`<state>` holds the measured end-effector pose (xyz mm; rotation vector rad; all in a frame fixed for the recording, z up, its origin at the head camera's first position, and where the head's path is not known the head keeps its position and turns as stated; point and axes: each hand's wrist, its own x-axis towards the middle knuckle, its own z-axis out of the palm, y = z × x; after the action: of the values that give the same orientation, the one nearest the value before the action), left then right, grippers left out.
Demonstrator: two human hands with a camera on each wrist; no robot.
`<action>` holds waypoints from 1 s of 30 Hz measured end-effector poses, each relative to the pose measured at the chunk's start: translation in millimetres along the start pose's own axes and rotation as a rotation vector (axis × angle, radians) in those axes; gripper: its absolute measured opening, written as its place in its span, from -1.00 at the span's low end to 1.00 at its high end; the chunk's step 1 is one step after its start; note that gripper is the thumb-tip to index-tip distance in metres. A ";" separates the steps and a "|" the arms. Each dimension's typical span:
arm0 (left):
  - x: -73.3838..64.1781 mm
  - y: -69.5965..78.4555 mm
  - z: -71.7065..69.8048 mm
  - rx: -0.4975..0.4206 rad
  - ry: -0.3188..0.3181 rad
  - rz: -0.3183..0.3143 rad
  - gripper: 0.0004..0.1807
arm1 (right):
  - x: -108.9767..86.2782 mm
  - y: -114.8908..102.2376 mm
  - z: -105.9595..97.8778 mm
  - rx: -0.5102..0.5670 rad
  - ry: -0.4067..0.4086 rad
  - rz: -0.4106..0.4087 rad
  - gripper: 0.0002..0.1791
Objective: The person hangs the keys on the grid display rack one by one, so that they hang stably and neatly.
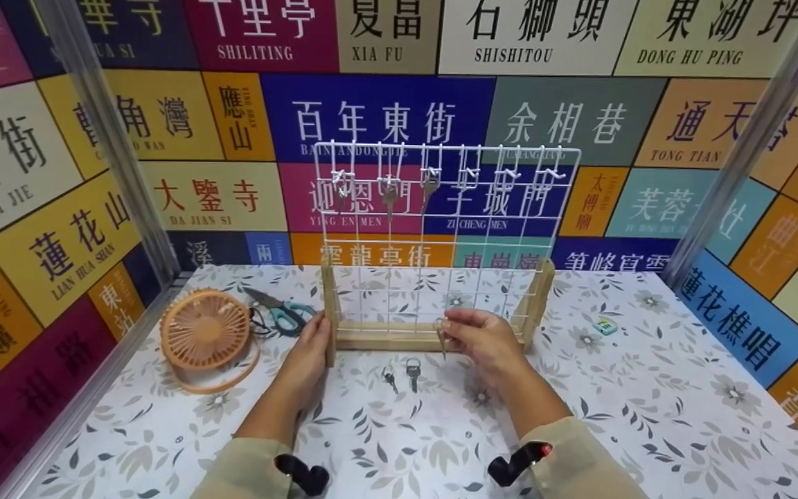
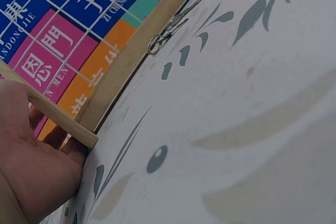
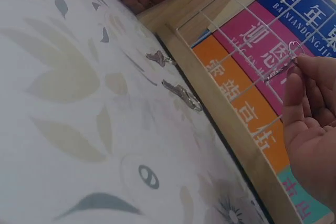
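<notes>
A white wire grid rack [image 1: 440, 241] with wooden legs and base stands upright on the table. My left hand [image 1: 305, 353] grips its left wooden leg [image 2: 63, 121] near the bottom. In front of the grid's lower part, my right hand [image 1: 489, 343] pinches a key [image 3: 278, 72] with a metal ring between thumb and fingers. Two loose keys lie on the table before the base: a larger key [image 1: 413, 374] with a ring and a smaller key [image 1: 390, 378]. Higher up, a left key [image 1: 341, 199], a middle key [image 1: 389, 194] and a right key [image 1: 430, 184] hang from white hooks.
Left of the rack stand an orange fan [image 1: 206, 331] and scissors with teal handles [image 1: 288, 317]. A small teal object [image 1: 605, 326] lies to the right. Three further hooks [image 1: 510, 175] on the grid's right carry nothing. Patterned walls and metal posts surround the table.
</notes>
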<state>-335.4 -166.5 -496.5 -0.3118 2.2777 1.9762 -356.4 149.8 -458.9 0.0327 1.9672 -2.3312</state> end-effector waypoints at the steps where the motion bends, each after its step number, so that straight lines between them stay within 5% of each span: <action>1: -0.3 -0.1 0.4 0.002 0.001 0.008 -0.18 | -1.0 -3.8 0.0 0.007 0.008 -0.014 -0.71; 13: -1.6 -1.2 6.1 0.020 0.002 0.006 -0.17 | -25.5 -73.3 -13.0 0.193 0.066 -0.197 -0.87; 30: -1.0 0.4 0.3 0.008 0.013 -0.023 -0.16 | -24.3 -169.0 15.8 0.226 0.069 -0.372 -0.74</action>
<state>-334.5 -166.1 -496.0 -0.3496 2.2784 1.9591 -345.6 163.7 -288.3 -0.2631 1.8615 -2.8111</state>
